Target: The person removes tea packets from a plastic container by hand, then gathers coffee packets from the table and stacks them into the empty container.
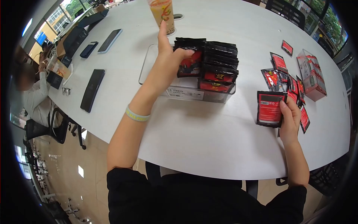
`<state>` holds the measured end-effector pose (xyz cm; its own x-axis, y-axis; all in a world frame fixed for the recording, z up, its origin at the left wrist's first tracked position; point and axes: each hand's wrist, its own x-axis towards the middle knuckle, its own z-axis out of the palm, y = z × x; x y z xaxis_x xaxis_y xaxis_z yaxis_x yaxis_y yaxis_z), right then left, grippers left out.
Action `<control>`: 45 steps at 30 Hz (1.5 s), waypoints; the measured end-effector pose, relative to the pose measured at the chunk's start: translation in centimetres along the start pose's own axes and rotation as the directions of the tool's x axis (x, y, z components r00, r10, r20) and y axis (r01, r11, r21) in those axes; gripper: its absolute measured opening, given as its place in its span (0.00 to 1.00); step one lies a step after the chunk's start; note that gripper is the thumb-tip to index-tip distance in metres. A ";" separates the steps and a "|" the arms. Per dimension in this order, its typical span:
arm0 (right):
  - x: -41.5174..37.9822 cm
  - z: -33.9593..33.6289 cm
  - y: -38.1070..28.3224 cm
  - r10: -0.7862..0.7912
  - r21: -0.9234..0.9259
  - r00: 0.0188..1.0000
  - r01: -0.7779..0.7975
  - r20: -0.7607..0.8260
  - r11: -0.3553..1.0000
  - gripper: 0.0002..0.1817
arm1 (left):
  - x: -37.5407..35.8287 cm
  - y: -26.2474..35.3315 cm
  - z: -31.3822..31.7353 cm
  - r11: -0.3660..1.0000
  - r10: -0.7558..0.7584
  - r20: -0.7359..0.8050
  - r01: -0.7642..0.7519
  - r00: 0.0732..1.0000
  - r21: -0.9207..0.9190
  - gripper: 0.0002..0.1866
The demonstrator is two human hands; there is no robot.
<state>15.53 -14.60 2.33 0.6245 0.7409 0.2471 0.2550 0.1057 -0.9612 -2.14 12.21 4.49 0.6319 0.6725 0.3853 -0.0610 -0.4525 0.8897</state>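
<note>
My left hand (167, 59) is at the left side of a clear plastic bin (220, 98), index finger stretched out and thumb laid across a row of black-and-red sachets (191, 65). Its other fingers are mostly hidden. A second row of the same sachets (220, 69) stands to the right in the bin. My right hand (290, 121) grips a black-and-red sachet (269, 108), thumb on its printed back with a barcode, held over the table right of the bin. Loose sachets (274, 78) lie in a heap just beyond this hand.
Right of the heap is a red box (313, 76) with a clear cover. A drink cup (164, 16) stands behind the bin. Phones (92, 90), glasses (66, 91) and dark boxes (76, 39) lie to the left, where a person (35, 93) sits.
</note>
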 end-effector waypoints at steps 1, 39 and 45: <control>0.1 -0.3 0.2 -0.004 0.009 1.000 0.004 0.009 1.000 0.09 | 0.0 0.0 0.0 1.000 0.000 -0.008 0.000 1.000 0.011 0.47; 4.5 -6.4 5.9 -0.136 -0.833 0.983 0.176 0.122 0.525 0.25 | -10.5 0.9 11.9 0.529 0.009 0.736 0.622 0.676 -0.577 0.45; 4.4 -5.8 5.3 -0.155 -0.784 0.982 0.183 0.111 0.594 0.21 | -10.4 0.5 12.0 0.480 0.007 0.746 0.652 0.666 -0.587 0.37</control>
<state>23.88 -14.64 -0.97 0.4911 0.7848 0.3782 0.8441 -0.3214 -0.4292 0.52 -2.04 -2.05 0.9967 0.0078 0.0803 -0.0706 0.5655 0.8217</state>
